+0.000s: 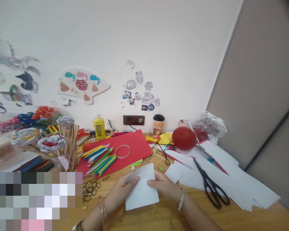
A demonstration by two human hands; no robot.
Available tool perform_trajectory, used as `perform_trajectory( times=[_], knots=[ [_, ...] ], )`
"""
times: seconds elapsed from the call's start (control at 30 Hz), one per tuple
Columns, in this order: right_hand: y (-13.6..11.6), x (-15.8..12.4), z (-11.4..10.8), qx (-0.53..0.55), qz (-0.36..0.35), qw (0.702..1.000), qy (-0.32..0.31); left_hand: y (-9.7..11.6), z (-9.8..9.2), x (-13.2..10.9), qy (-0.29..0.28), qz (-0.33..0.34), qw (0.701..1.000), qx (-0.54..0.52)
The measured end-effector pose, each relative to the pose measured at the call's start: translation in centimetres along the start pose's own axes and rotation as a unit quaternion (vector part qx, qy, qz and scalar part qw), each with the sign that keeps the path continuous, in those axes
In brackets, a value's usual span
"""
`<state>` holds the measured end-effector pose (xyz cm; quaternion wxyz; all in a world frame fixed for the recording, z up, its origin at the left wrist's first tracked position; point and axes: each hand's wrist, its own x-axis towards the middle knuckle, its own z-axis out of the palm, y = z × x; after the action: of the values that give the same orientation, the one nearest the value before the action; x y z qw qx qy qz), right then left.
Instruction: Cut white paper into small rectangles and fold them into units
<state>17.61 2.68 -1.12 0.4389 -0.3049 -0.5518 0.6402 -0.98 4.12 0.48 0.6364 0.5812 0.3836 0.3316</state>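
Between both hands, a piece of white paper (142, 194) is held up above the wooden table. My left hand (126, 185) grips its left side, thumb on the front face and fingers hidden behind. On the right edge, my right hand (164, 184) pinches the sheet in the same way. Black scissors (210, 186) lie to the right on white sheets, with their blades pointing away from me. Beyond the hands, folded strips of coloured paper (101, 158) and a clear ring (122, 151) rest on red paper (138, 144).
White paper sheets (231, 176) cover the right side. A red balloon (184, 138), a lidded cup (158, 125) and a yellow bottle (99, 127) stand along the wall. Dark rubber bands (90, 189) lie left of my hands, near sticks (71, 144) and paper flowers (51, 142).
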Motion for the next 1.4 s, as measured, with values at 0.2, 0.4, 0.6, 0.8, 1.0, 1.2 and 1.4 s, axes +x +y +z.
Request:
perform_trajectory(
  times=[0.2, 0.4, 0.6, 0.8, 1.0, 1.2, 1.4],
  knots=[
    [-0.8, -0.4, -0.7, -0.064, 0.039, 0.997, 0.029, 2.2, -0.6, -1.6, -0.141, -0.025, 0.98, -0.136],
    [-2.0, -1.0, 0.3, -0.244, 0.042, 0.968, -0.033, 1.6, 0.0, -2.0, -0.241, -0.099, 0.953, -0.156],
    [-2.4, -0.9, 1.3, -0.439, 0.011, 0.897, 0.046, 1.4, 1.4, -1.9, -0.241, -0.119, 0.951, -0.152],
    [-1.8, -0.6, 1.8, -0.463, 0.04, 0.881, 0.092, 1.5, 1.5, -1.9, -0.232, -0.127, 0.952, -0.154],
    [-1.6, -0.5, 1.5, -0.437, -0.011, 0.893, 0.11, 1.2, 1.8, -1.5, -0.231, -0.102, 0.959, -0.13],
    [-2.1, -0.1, 0.1, -0.235, 0.007, 0.967, 0.099, 0.0, 1.9, -0.5, -0.112, -0.053, 0.99, -0.068],
    [-2.2, -0.3, 1.1, -0.194, -0.023, 0.977, 0.09, -0.5, 1.9, -1.1, -0.232, -0.088, 0.962, -0.115]
  ],
)
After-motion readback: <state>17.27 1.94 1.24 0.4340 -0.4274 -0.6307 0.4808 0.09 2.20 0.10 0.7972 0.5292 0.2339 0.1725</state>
